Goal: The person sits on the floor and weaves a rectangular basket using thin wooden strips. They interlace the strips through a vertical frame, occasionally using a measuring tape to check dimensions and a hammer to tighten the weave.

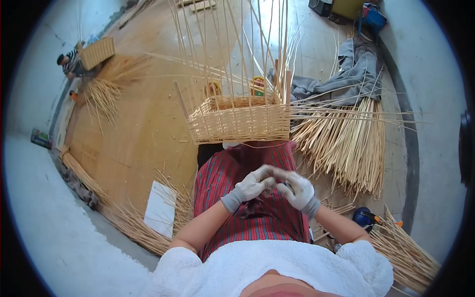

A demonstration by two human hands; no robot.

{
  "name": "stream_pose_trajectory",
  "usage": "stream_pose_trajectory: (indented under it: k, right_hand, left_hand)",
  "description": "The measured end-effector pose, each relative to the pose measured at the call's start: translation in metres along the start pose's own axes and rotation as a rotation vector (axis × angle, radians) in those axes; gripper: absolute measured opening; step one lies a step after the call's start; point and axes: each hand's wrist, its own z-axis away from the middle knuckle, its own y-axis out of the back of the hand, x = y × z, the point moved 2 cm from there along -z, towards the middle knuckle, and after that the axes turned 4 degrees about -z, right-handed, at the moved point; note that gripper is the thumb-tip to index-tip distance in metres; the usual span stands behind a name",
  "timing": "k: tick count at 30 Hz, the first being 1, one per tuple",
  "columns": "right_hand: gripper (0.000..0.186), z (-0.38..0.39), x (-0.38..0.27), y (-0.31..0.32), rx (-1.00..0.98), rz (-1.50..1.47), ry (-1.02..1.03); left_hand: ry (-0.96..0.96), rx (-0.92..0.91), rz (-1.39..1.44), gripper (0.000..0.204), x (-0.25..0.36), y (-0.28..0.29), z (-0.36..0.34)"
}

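My left hand (255, 184) and my right hand (298, 191) meet above my lap, both in pale work gloves with grey cuffs. The left fingers are curled and close against the right fingertips; what lies between them is blurred and cannot be made out. On the right hand the thumb stands apart from the fingers, with no object seen in it. Just beyond my knees sits a partly woven wicker basket (240, 123), rectangular, with long upright stakes (237, 44) rising from it. Neither hand touches the basket. A red striped cloth (247, 230) covers my lap.
Loose canes (351, 143) lie in a large bundle at the right, partly under a grey cloth (341, 84). More canes (403, 247) and a blue-and-black tool (363, 216) are at lower right. A white sheet (161, 209) lies left. Far left, another person (74, 62) sits beside a basket (98, 53).
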Motion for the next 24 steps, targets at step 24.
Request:
stream_pose_trajectory:
  k: [24]
  right_hand:
    - [0.038, -0.251, -0.037, 0.193, 0.098, 0.704, 0.131]
  left_hand:
    - [-0.387, 1.023, -0.015, 0.021, 0.136, 0.359, 0.006]
